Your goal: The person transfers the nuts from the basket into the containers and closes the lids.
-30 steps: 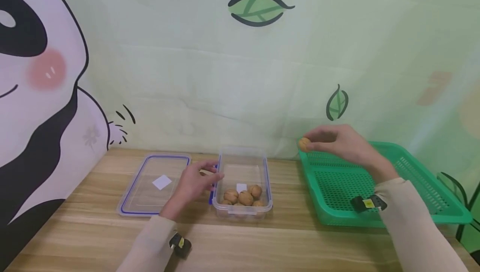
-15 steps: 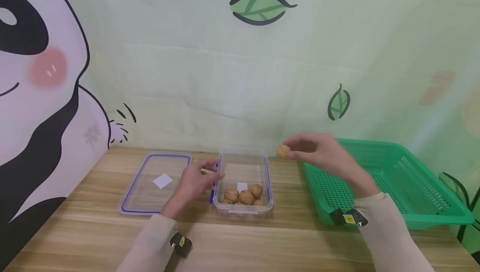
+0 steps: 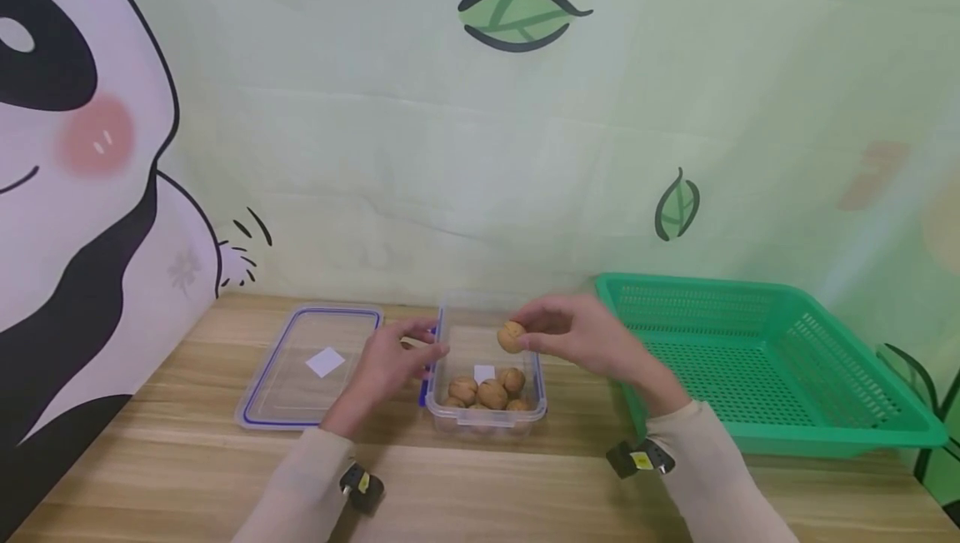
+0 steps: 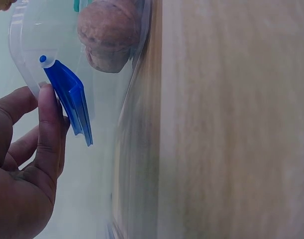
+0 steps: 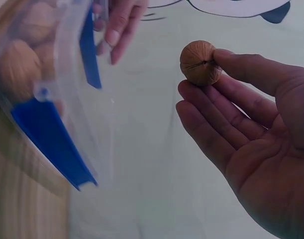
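A walnut (image 3: 512, 336) is pinched between the thumb and fingertips of my right hand (image 3: 581, 335), held up over the clear plastic food container (image 3: 486, 420). The right wrist view shows the walnut (image 5: 199, 63) at the fingertips, apart from the container's wall. Several walnuts (image 3: 492, 395) lie at the container's near end, beside a white paper square (image 3: 483, 374). My left hand (image 3: 392, 362) holds the container's left rim, thumb at the edge and fingers outside. In the left wrist view those fingers (image 4: 48, 124) lie beside a hanging blue latch (image 4: 69, 97).
Left of the container, its clear lid (image 3: 288, 393) with a blue seal lies flat on the wooden table (image 3: 480, 493), a white paper square (image 3: 325, 361) on it. A green perforated basket (image 3: 787, 435) stands at the right. Behind is a printed cloth backdrop (image 3: 360, 151).
My right hand has carried the walnut leftward from above the green basket's left edge to over the container, and somewhat lower. My left hand has stayed at the container's rim.
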Demonstrator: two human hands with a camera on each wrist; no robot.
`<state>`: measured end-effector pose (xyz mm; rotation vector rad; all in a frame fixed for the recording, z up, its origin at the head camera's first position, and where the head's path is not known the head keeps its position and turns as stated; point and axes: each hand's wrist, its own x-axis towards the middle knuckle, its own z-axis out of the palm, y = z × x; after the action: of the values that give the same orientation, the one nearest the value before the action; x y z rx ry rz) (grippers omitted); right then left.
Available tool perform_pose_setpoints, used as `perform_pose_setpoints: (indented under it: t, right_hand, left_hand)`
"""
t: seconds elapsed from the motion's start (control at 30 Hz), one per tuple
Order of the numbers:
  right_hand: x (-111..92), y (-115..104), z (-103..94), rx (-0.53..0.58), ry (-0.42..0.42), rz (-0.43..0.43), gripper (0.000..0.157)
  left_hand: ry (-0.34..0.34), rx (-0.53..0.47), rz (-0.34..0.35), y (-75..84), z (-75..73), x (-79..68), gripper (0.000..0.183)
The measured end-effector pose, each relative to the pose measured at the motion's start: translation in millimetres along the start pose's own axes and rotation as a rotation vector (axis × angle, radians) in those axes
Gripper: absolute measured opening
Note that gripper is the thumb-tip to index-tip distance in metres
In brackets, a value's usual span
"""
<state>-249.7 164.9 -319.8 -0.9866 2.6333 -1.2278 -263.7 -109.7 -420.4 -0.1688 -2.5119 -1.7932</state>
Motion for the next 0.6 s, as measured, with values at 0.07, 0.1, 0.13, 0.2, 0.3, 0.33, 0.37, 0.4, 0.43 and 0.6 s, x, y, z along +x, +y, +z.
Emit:
perform_pose_setpoints:
  t: [0.07,0.1,0.13,0.2,0.3,0.33,0.37,0.4,0.43,0.6]
  right_hand:
    - [2.4,2.3,7.2,0.006,-0.019,-0.007,0.027]
    - [3.4,3.4,10.6,0.006,-0.027,-0.006,0.027]
    - [4.2,4.4,13.7,0.006,-0.035,-0.002,0.027]
    - [5.9,6.6,19.9,0.003,-0.051,0.009,0.027]
    - [8.5,9.8,28.7,0.007,-0.069,0.035,0.027]
    - [9.4,11.2,31.4,0.004,-0.074,0.035,0.026]
    - [10.2,12.1,34.1,0.0,-0.079,0.035,0.026]
    - [10.9,12.8,36.7,0.002,-0.084,0.034,0.025]
    - [11.5,13.2,39.2,0.003,-0.088,0.033,0.025]
    - [13.6,15.9,50.5,0.003,-0.115,0.023,0.023]
  left_hand:
    - [0.0,-0.004,-0.001,0.2,0.2,0.1,0.047]
    - [-0.001,-0.006,-0.002,0.3,0.3,0.1,0.047]
    - [-0.002,-0.009,-0.001,0.4,0.5,0.2,0.048]
    - [-0.003,-0.012,-0.001,0.9,0.8,0.2,0.048]
    - [-0.004,-0.012,0.0,1.0,1.0,0.4,0.048]
    - [-0.005,-0.012,0.0,0.8,1.0,0.5,0.048]
    - [-0.004,-0.011,-0.002,0.8,1.0,0.4,0.048]
    - [-0.003,-0.01,-0.002,0.7,1.0,0.5,0.048]
    - [-0.004,-0.011,-0.001,0.7,1.0,0.6,0.048]
    - [-0.004,-0.01,-0.002,1.4,0.0,-0.2,0.047]
